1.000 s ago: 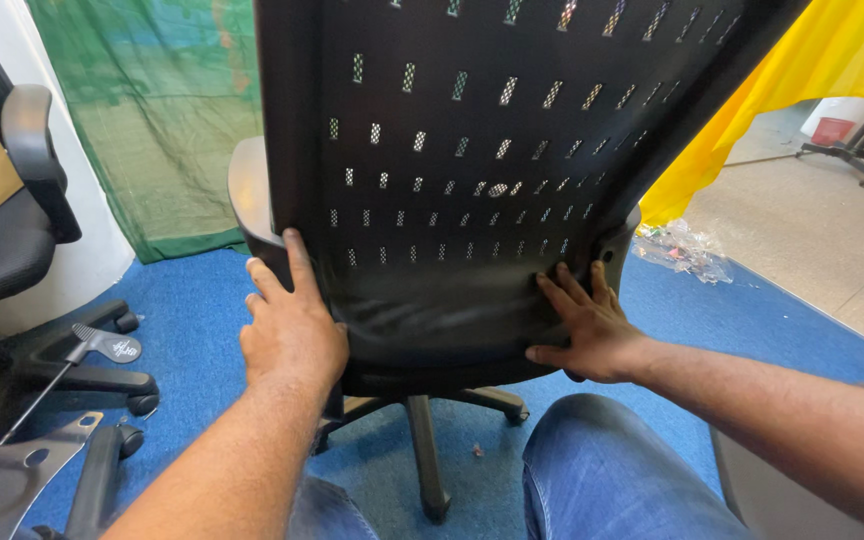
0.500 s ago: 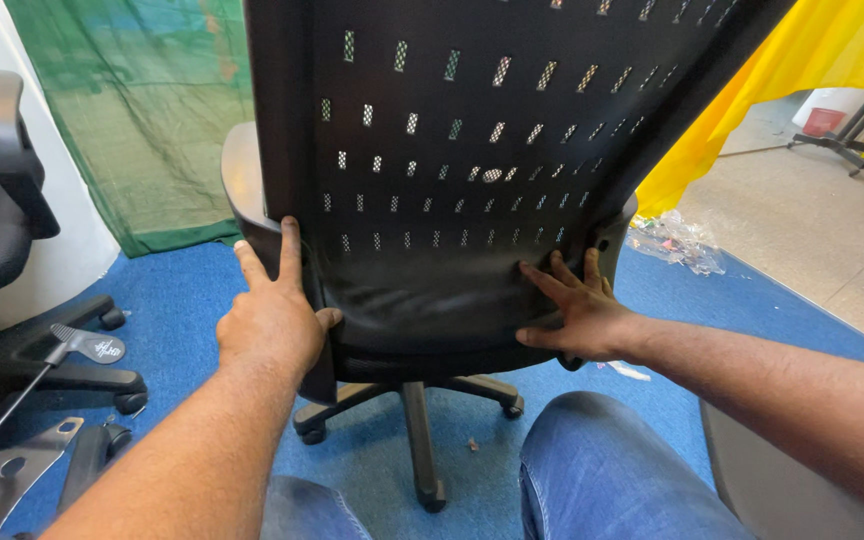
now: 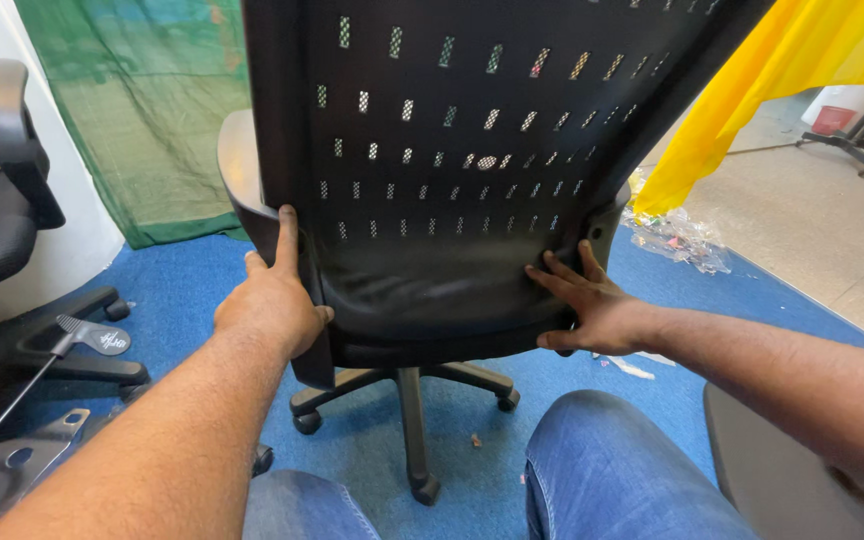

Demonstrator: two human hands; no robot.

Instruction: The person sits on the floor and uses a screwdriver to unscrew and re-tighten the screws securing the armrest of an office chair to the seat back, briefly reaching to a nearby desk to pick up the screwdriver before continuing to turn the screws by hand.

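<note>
A black office chair backrest with rows of small slots fills the upper middle of the head view. My left hand grips its lower left edge, fingers pointing up. My right hand lies spread against the lower right corner of the backrest, by the seat's rear. Below the backrest the chair's column and wheeled base stand on the blue carpet. My knees in blue jeans are at the bottom.
A second black office chair stands at the left, with a grey metal bracket near its base. A green net hangs behind. A yellow cloth hangs at the upper right above crumpled plastic wrap.
My left hand has slid up the left edge of the backrest. My right hand has moved a little lower and right. The view has drawn closer to the chair.
</note>
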